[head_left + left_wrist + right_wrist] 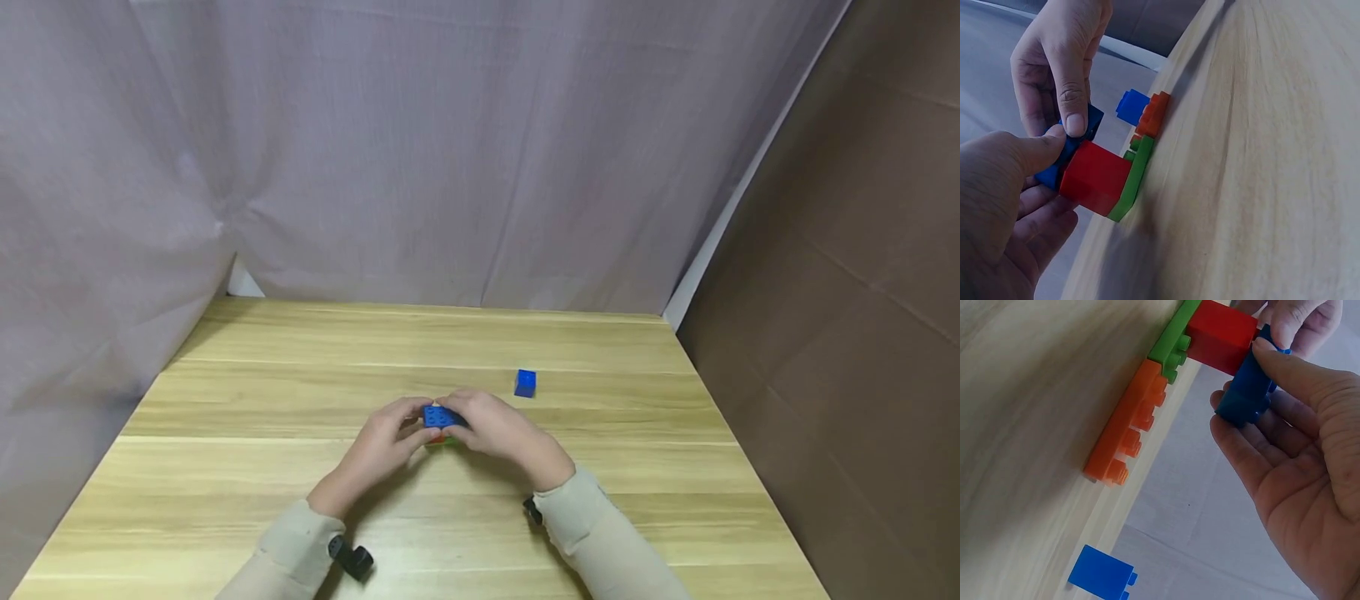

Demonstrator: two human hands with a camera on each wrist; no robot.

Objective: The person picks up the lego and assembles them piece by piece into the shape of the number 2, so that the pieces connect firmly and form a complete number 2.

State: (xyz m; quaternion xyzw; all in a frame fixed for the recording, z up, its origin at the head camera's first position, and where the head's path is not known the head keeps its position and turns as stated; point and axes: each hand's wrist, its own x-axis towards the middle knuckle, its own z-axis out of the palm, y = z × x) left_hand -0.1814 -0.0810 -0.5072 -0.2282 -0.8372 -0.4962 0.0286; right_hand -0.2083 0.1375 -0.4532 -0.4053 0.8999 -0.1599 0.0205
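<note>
Both hands hold one long blue toy brick [437, 416] at the middle of the table. My left hand [384, 437] pinches its left end between thumb and fingers. With thumb and curled fingers, my right hand [497, 427] grips the other end, which juts out past a red block [1096, 178]. The blue brick lies across the top of that red block, right at its upper face. Under the red block is a flat green brick [1133, 180] on the table. An orange brick [1124, 422], studs up, lies end to end with the green one.
A separate square blue block [526, 383] sits on the wooden table [300, 358], behind and to the right of the hands. A grey cloth [450, 150] hangs along the table's back edge, and a brown panel [847, 317] stands at the right.
</note>
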